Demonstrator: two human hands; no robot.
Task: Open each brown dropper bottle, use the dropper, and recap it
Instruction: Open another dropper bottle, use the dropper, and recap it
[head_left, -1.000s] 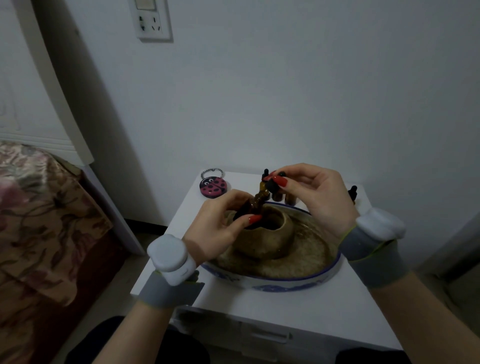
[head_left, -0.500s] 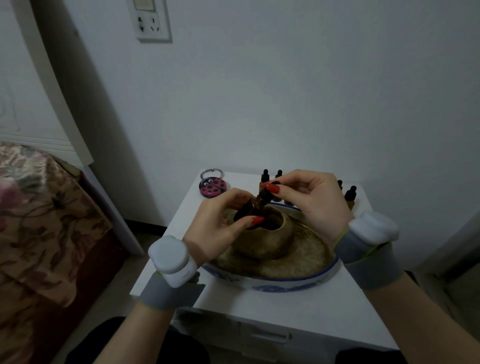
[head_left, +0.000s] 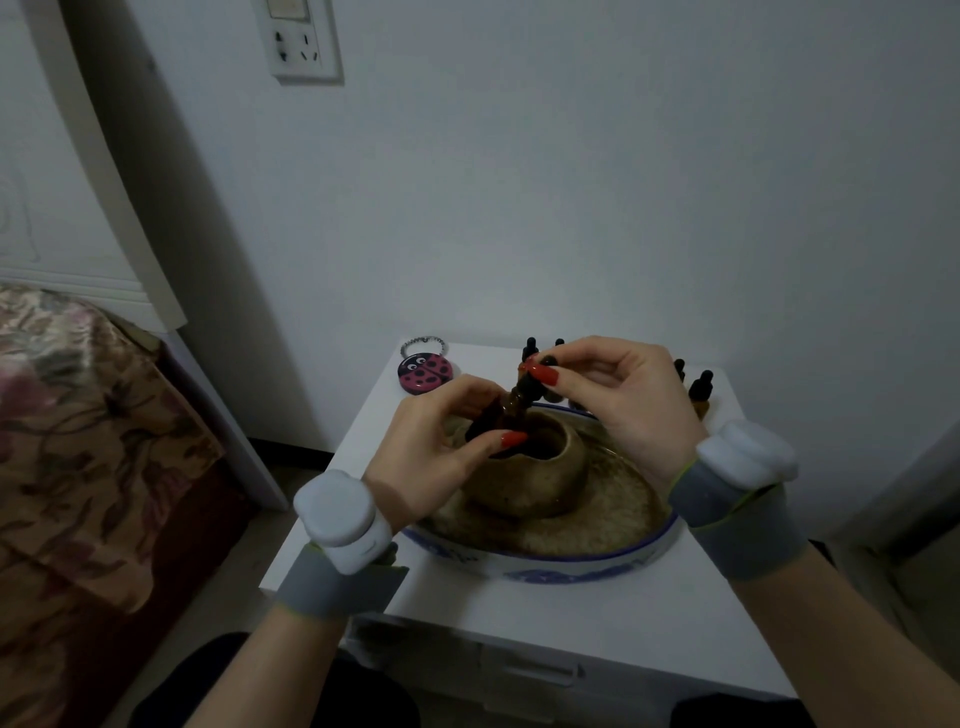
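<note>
Above the stoneware pot (head_left: 524, 467) at the desk's (head_left: 597, 613) centre, the left hand (head_left: 441, 457) grips a tilted brown dropper bottle (head_left: 498, 415) while the right hand (head_left: 623, 395) pinches its black cap (head_left: 535, 376), apparently mid-recapping, with capped bottles (head_left: 698, 389) waiting along the far edge.

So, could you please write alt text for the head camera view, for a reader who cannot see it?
Over a small white table, the left hand holds a tilted brown dropper bottle while the right hand pinches its black dropper cap. Below sit a brownish pot in a blue-and-white dish, more dropper bottles behind, and a ladybug tin.
</note>
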